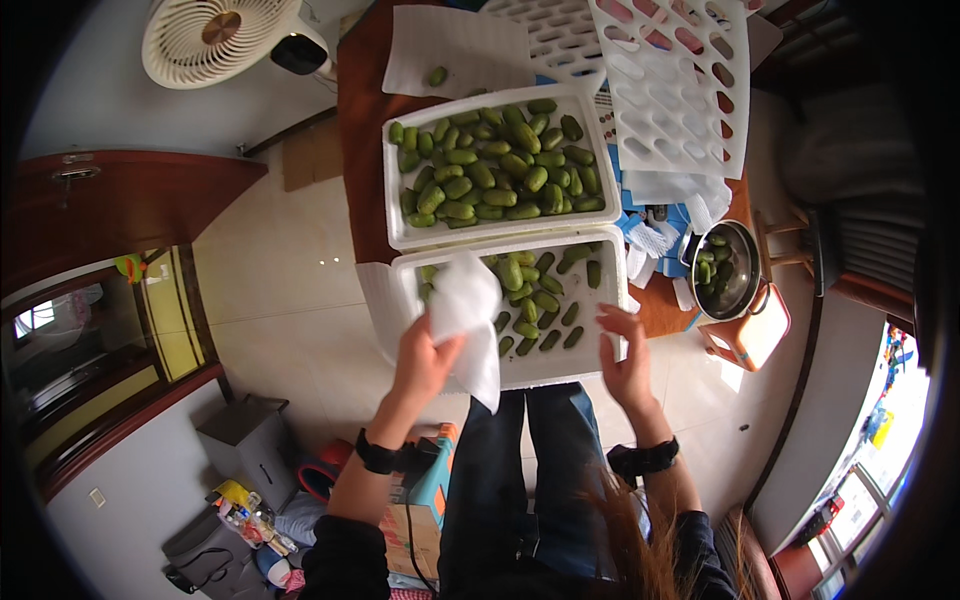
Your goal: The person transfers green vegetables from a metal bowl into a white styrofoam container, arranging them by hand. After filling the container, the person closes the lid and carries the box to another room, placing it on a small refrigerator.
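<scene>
My left hand (425,362) is closed around a crumpled white sheet (470,295), thin and soft like tissue or foam wrap. It hangs over the left part of the near white foam box (540,378) and hides some of what lies there. Inside that box are small green oblong fruits (549,301), like stubby cucumbers, some loosely in rows. By the box's right rim my right hand (625,362) is raised with fingers apart and slightly curled, nothing visible in it. Behind stands a second white foam box (399,235), heaped with the same green fruits (487,174).
White foam sheets with oval holes (680,95) lie at the table's (362,180) back right. A metal pot (752,262) with green fruits stands at right, near a small stool (757,335). One fruit (437,76) rests on a flat sheet (470,45). A fan (220,35) is far left.
</scene>
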The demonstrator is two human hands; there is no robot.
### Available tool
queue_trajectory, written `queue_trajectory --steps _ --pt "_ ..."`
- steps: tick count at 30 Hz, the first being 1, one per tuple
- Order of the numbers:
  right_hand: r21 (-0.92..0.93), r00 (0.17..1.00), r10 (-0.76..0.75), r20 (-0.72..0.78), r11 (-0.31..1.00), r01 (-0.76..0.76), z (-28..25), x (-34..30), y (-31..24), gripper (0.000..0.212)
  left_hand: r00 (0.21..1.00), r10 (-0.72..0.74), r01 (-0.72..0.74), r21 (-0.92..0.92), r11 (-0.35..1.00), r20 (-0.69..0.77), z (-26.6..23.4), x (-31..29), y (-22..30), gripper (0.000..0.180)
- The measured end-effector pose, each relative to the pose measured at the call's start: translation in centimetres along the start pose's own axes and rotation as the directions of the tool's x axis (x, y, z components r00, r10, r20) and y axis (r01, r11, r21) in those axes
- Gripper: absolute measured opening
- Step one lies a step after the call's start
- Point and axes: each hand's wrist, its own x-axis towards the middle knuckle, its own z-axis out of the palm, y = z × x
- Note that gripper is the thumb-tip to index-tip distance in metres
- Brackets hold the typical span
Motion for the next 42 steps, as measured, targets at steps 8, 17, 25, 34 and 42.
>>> queue_trajectory --steps 8,17,25,34,42 --pt "0.137 0.938 -0.151 0.311 0.984 0.113 0.7 1.7 -2.4 0.062 0.899 -0.345 0.412 -0.250 0.876 0.271 3.0 2.6 2.0 0.041" --pt "0.318 0.949 0.229 0.215 0.903 -0.290 2.9 2.0 -2.1 0.030 0.835 -0.352 0.549 -0.663 0.509 0.422 6.2 0.7 -0.7 0.053" --pt "0.604 0.855 0.481 0.193 0.629 -0.490 2.6 4.3 -1.1 0.032 0.907 -0.176 0.421 -0.836 0.352 0.383 4.2 0.0 -0.6 0.039" --pt "0.819 0.978 0.138 0.158 0.535 -0.208 3.7 22.9 -4.9 0.046 0.933 -0.223 0.360 -0.757 0.545 0.284 2.2 -2.1 0.0 0.038" --pt "0.613 0.978 0.007 0.209 0.778 -0.137 1.9 18.5 -3.3 0.066 0.948 -0.243 0.316 -0.701 0.640 0.205 1.9 -2.7 -1.5 0.036"
